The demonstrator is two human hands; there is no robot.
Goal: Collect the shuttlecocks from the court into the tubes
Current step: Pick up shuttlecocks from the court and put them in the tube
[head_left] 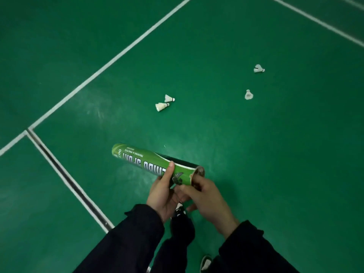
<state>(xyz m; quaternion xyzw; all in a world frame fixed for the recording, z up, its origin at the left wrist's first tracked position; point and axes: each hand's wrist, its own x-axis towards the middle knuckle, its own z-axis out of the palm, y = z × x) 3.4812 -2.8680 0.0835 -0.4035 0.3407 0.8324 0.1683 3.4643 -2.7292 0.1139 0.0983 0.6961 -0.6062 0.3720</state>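
Nearest, the left hand (164, 196) gripped the green tube (155, 164) round its middle, thumb on top, holding it almost level above the court floor (256, 154); the right hand (206, 196) curled its fingers at the tube's open right end, whether pinching the rim or a cap I could not tell; farther off, two shuttlecocks (164, 103) lay touching, left of centre; two more (254, 81) lay apart, far right; each probably weighed almost nothing, with brittle feathers, so the firm cork end looked the safest hold; the cardboard tube seemed stiff but crushable.
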